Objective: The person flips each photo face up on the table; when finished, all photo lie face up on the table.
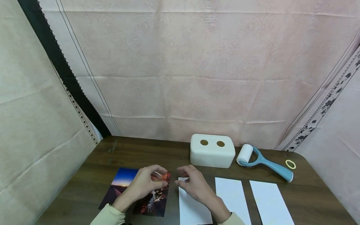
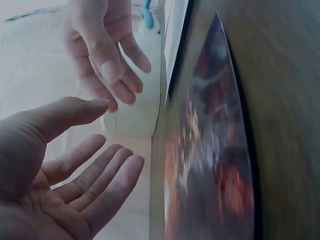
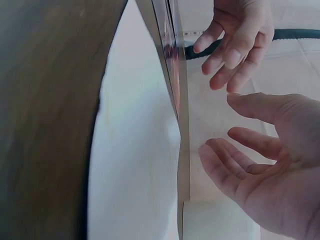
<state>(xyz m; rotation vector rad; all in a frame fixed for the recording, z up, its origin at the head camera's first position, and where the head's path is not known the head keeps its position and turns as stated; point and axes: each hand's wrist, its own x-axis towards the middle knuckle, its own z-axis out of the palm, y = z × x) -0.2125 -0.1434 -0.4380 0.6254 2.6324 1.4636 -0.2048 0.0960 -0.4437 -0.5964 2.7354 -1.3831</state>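
My left hand (image 1: 147, 185) hovers over a print with red and dark tones (image 1: 154, 202), its fingers loosely bent and holding nothing. Partly behind that wrist lies another print, with a blue sky (image 1: 125, 175). Opposite, my right hand (image 1: 197, 186) is raised above a white sheet (image 1: 192, 209), also holding nothing. The two hands face each other with a gap between them. From the left wrist view, the red print (image 2: 210, 155) lies flat below the left hand (image 2: 85, 175). In the right wrist view, the white sheet (image 3: 137, 135) is beneath the right hand (image 3: 270, 155).
Two more white sheets, a middle one (image 1: 232, 197) and a right one (image 1: 268, 200), lie on the brown table (image 1: 84, 193). Behind them stand a white box with two round holes (image 1: 212, 153), a blue-handled lint roller (image 1: 271, 165) and a yellowish ring (image 1: 287, 162). Pale cloth hangs around the table.
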